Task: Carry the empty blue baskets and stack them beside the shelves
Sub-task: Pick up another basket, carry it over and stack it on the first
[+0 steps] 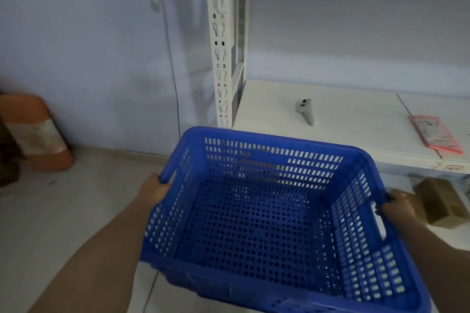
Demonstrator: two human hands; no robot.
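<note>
An empty blue perforated basket (269,145) fills the lower middle of the head view, held above the floor in front of the white shelves (223,58). My left hand (155,189) grips its left rim at the handle slot. My right hand (398,207) grips the right rim at the other handle slot. Beneath the held basket, the rim of another blue basket (193,284) shows at the lower edge; how many lie under it is hidden.
The shelf board (343,119) carries a small grey object (306,110) and a pink packet (435,133). A cardboard box (442,201) sits under the shelf at right. An orange container (38,132) stands by the wall at left. Pale floor (76,211) lies left of the basket.
</note>
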